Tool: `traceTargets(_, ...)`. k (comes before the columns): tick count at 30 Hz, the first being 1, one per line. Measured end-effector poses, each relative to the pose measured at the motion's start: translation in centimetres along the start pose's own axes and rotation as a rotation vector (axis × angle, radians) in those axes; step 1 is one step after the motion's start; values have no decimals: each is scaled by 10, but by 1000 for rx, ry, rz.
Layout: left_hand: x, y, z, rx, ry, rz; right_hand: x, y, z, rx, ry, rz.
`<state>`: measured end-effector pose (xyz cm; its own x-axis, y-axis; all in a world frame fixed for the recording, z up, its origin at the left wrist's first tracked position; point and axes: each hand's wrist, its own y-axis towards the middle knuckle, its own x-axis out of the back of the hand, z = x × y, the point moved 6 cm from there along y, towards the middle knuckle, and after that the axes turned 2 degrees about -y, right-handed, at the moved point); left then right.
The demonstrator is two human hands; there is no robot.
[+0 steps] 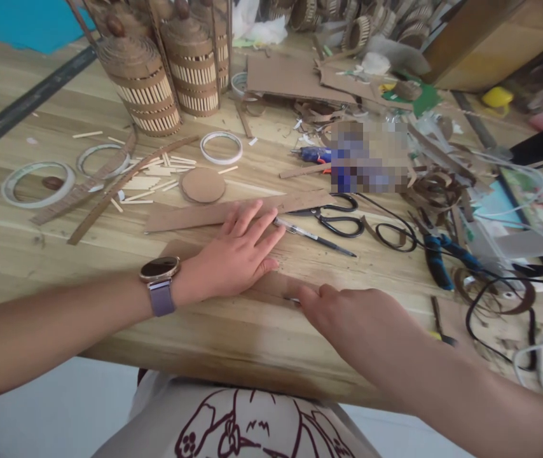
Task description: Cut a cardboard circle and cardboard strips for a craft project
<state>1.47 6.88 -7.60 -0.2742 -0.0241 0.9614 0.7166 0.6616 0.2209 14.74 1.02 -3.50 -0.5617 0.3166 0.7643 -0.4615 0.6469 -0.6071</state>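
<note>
My left hand, with a watch on its wrist, lies flat with fingers stretched out, pressing down a brown cardboard strip near the table's front edge. My right hand is closed at the strip's right end, its fingers pinched round a small thin tool whose tip barely shows; I cannot name it. A longer cardboard strip lies just beyond my left fingers. Right of those fingers rests a pen, with black scissors behind it.
Cardboard-and-stick lantern-like towers stand at the back left. Tape rolls, a cardboard disc and loose sticks lie mid-left. Blue pliers, black cables, a glue gun and cardboard scraps crowd the right.
</note>
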Motion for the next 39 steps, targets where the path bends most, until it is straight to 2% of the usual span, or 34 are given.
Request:
traceTargets(5,1,0,0,0,-12,-4,-12,-11,-11,9,-5,-73)
traceTargets(10,1,0,0,7,27,-11,-24,-11,-14,31,22,-20)
traceTargets(18,1,-2,2,18,31,-7,-45,-22,-22,68,14,-139)
traceTargets(29,-2,-3,3,-15,53,-46,-61,-31,-32,26,30,-62)
traceTargets(33,-3,-4,4,-13,39,-33,-68,-36,-37,34,31,-127)
traceTargets(39,-3,-2,2,-5,28,-22,-78,-47,-37,81,1,-312)
